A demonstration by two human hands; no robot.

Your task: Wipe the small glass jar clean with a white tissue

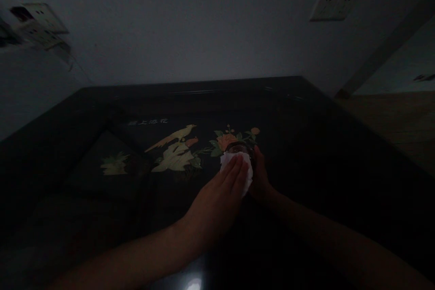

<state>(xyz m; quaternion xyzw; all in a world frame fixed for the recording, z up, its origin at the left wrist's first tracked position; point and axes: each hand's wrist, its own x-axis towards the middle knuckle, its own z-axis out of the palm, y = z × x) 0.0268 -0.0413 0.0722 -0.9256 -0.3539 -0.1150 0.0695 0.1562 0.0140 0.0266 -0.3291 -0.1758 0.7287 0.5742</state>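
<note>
My left hand [226, 188] presses a crumpled white tissue [247, 180] with its fingers held close together. The tissue lies against the near side of a dark round object with a shiny rim [238, 147], perhaps of glass; too little shows to tell its kind. On the right side of that object my right hand [261, 174] is wrapped around it, its fingers partly hidden behind it. Both hands are low over a glossy black tabletop [288, 131] decorated with a bird [176, 136] and a pink flower [224, 140].
A pale wall stands behind the table, with a double socket [331, 5] at the right. More sockets [44, 17] and a power strip [41, 35] with a cord are at the left. Wooden floor [401, 113] shows past the table's right edge. The light is dim.
</note>
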